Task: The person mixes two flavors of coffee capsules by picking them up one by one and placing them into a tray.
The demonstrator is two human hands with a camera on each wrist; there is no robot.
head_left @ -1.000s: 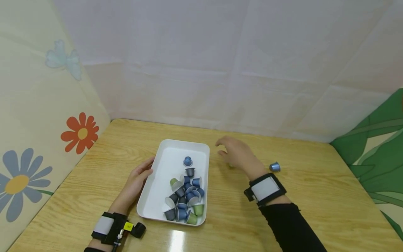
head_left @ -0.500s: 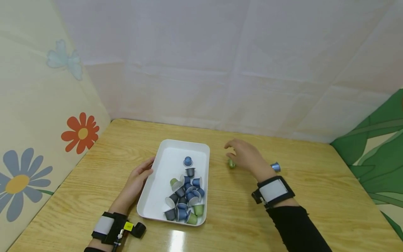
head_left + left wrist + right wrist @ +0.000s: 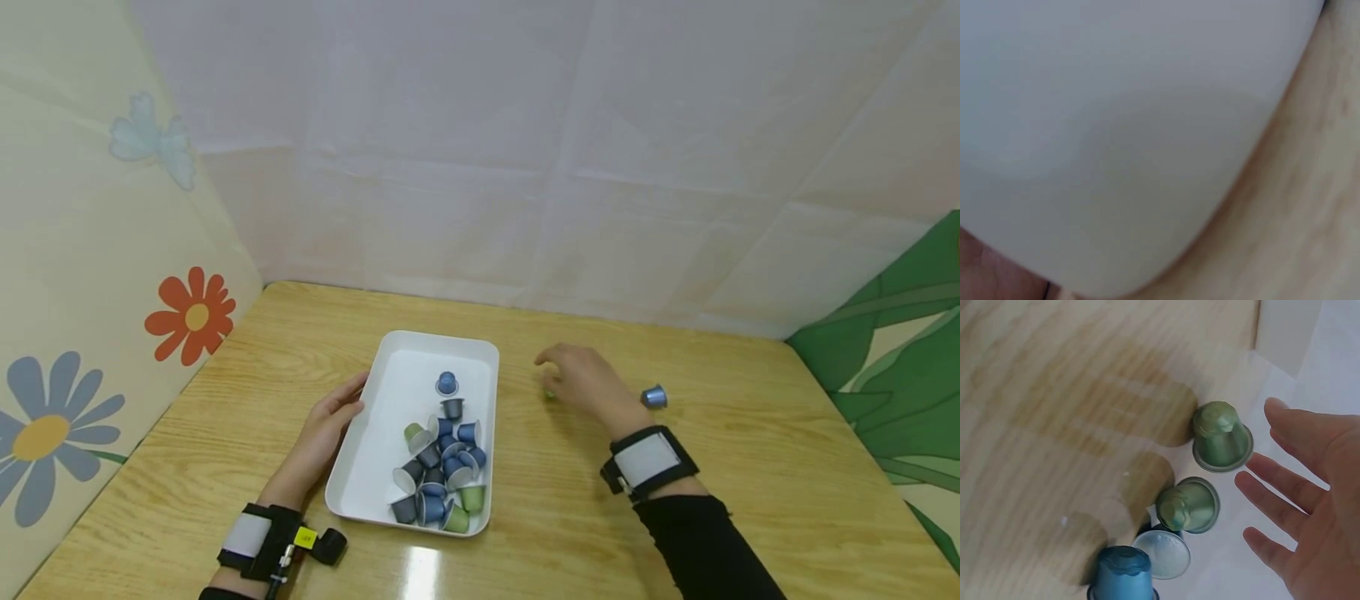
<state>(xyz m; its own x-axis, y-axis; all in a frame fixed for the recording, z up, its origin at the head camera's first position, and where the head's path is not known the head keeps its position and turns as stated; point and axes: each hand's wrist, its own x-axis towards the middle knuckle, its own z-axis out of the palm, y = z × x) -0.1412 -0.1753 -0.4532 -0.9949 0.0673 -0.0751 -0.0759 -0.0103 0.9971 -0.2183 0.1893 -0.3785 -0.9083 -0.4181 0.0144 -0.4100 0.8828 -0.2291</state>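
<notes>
In the head view, my left hand (image 3: 327,429) rests along the left outer wall of a white tray (image 3: 371,467), its fingers fairly straight. The left wrist view is mostly filled by the tray's wall (image 3: 1147,125). Coffee capsules in blue, dark grey and green lie piled toward the tray's near right part. On its right, my right hand (image 3: 581,379) hovers over a green coffee capsule (image 3: 550,393), mostly hidden beneath it. The right wrist view shows this hand's spread fingers (image 3: 1275,503) beside a green capsule (image 3: 1219,437), with nothing held between them.
A blue capsule (image 3: 654,397) lies on the wooden table (image 3: 720,467) right of my right hand. The right wrist view also shows another green capsule (image 3: 1188,505) and a blue one (image 3: 1124,575). A white cloth wall (image 3: 525,167) rises behind the table.
My right hand has moved right, away from the tray, then lowered a little over the green capsule, covering more of it. The left hand and tray have stayed put.
</notes>
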